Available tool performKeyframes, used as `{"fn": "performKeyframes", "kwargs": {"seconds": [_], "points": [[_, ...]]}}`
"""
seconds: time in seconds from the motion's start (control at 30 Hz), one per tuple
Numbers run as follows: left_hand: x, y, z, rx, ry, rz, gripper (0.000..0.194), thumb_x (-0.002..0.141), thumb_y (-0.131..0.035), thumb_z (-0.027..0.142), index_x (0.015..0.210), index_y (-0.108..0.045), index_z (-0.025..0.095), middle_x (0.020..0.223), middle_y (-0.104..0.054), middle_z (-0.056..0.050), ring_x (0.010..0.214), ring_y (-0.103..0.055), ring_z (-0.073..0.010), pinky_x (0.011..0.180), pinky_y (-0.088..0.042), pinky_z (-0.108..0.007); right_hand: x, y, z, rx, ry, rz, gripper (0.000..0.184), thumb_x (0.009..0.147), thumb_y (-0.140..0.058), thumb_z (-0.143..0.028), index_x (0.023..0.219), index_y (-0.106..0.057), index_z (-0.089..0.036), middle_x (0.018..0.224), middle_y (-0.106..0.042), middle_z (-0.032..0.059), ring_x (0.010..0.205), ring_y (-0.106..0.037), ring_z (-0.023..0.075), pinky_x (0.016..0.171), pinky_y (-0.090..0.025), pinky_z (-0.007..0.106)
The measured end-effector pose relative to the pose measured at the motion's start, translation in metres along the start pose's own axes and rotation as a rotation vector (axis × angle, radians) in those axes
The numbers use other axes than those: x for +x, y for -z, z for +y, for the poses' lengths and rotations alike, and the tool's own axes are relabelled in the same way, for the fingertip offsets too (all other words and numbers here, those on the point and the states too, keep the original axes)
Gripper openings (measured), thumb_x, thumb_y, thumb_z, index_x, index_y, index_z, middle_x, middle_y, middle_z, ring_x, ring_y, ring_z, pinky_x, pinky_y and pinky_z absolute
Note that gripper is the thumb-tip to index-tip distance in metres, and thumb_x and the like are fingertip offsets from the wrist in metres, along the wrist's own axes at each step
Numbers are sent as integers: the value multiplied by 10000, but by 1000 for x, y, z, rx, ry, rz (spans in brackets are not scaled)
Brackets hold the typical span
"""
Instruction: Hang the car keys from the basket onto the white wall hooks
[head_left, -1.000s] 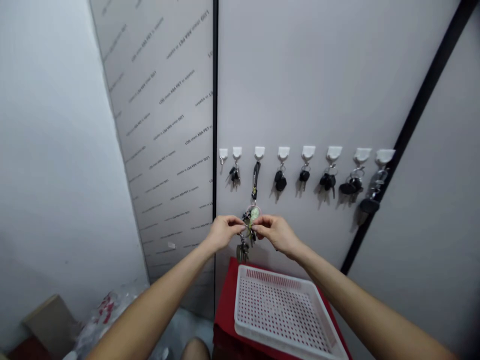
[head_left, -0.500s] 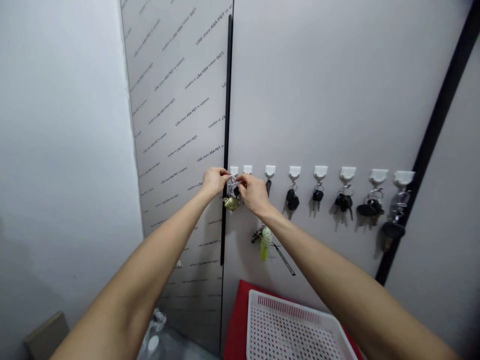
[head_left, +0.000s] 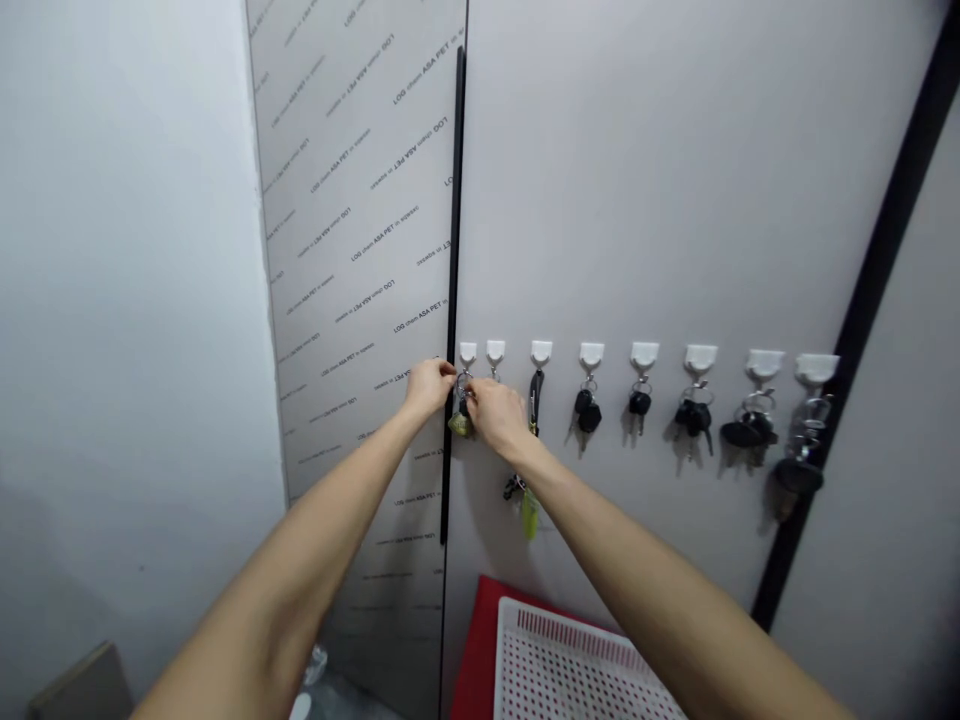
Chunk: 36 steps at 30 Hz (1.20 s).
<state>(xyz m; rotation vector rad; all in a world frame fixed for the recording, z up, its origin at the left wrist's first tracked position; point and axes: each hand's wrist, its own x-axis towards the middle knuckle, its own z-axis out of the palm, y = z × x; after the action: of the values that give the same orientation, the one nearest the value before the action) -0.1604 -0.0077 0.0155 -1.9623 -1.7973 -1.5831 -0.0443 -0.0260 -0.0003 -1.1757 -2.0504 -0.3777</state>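
Note:
A bunch of keys [head_left: 460, 425] with a brass-coloured piece at its bottom hangs just below the leftmost white hook [head_left: 468, 352]. From the left, my left hand [head_left: 429, 388] has its fingers pinched at the bunch's metal ring. My right hand [head_left: 498, 412] closes its fingers on the other side of the same bunch and covers part of it. Behind my right hand, the second hook [head_left: 496, 350] shows only its top. A dark strap [head_left: 535, 400] hangs from the third hook, with a yellow-green tag [head_left: 530, 515] and keys below it, partly hidden by my right forearm.
More key bunches [head_left: 589, 410] hang from white hooks farther right on the grey panel [head_left: 660, 180]. A black strip [head_left: 454, 280] runs beside the leftmost hook. Below stands a white perforated basket [head_left: 570, 625] on something red [head_left: 480, 640].
Both hands have risen leftward from beside the strap to the leftmost hook, bringing the bunch. Since the middle frame the hands have lowered slightly and my right fingers have moved onto the bunch.

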Motion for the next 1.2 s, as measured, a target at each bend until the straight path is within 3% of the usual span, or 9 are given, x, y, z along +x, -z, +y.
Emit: {"fn": "performKeyframes", "kwargs": {"seconds": [0.1,0.27,0.33,0.4,0.47,0.57,0.67,1.03,1.2], "points": [[-22,-3,-9,-132,24,32,162,553,-489,179,694,-561,143,557,-507,23,532,-452,-73,532,-353,-183,-30,-3,15,209,-21,9,201,669,-385,-218,821,-514,-192,722,-552,25,645,-491,125,595,-353,234],[-90,-31,-22,-523,178,-102,399,546,-442,113,945,-445,129,471,-388,80,420,-345,-32,449,-304,-151,-99,-16,56,602,-236,-251,317,616,-383,-162,926,-448,-148,457,-376,-64,413,-360,63,438,-314,185],[-114,-41,-12,-712,194,-201,552,546,-430,85,1083,-312,136,477,-376,90,407,-320,-22,437,-292,-141,-116,-9,63,713,-278,-308,431,608,-373,-138,1039,-365,-150,438,-304,-86,372,-294,48,388,-272,168],[-127,-42,11,-881,140,-274,673,554,-440,87,1162,-163,169,489,-369,93,407,-313,-19,427,-283,-137,-122,11,61,802,-245,-248,556,616,-376,-133,1147,-220,-182,453,-290,-92,367,-271,41,379,-258,160],[-130,-33,42,-1013,33,-303,744,568,-454,97,1186,-56,215,499,-366,91,416,-320,-21,426,-282,-140,-118,40,54,871,-173,-86,650,631,-389,-144,1191,-69,-217,478,-315,-90,386,-289,44,395,-276,163],[-125,-15,86,-1085,-99,-295,772,588,-454,91,1188,0,265,508,-367,82,432,-330,-29,442,-299,-153,-109,79,43,924,-96,138,708,640,-408,-149,1191,25,-251,484,-329,-89,408,-311,57,411,-301,177],[-125,-4,110,-1089,-145,-329,771,600,-454,80,1186,5,283,505,-366,80,427,-324,-29,451,-306,-163,-107,99,41,956,-70,203,717,646,-412,-134,1186,38,-272,478,-333,-90,403,-303,61,398,-293,179],[-141,-3,120,-1274,-167,-456,789,586,-482,54,1179,-31,313,497,-375,87,425,-318,-25,441,-286,-159,-120,112,36,1020,-66,184,731,637,-434,-116,1187,14,-293,470,-335,-94,388,-281,54,372,-263,173],[-145,-18,113,-1234,-112,-466,772,589,-491,88,1180,-43,299,502,-375,89,424,-338,-20,455,-298,-158,-123,99,42,982,-108,140,724,630,-436,-139,1192,3,-261,465,-325,-101,388,-289,43,389,-276,162]]}}
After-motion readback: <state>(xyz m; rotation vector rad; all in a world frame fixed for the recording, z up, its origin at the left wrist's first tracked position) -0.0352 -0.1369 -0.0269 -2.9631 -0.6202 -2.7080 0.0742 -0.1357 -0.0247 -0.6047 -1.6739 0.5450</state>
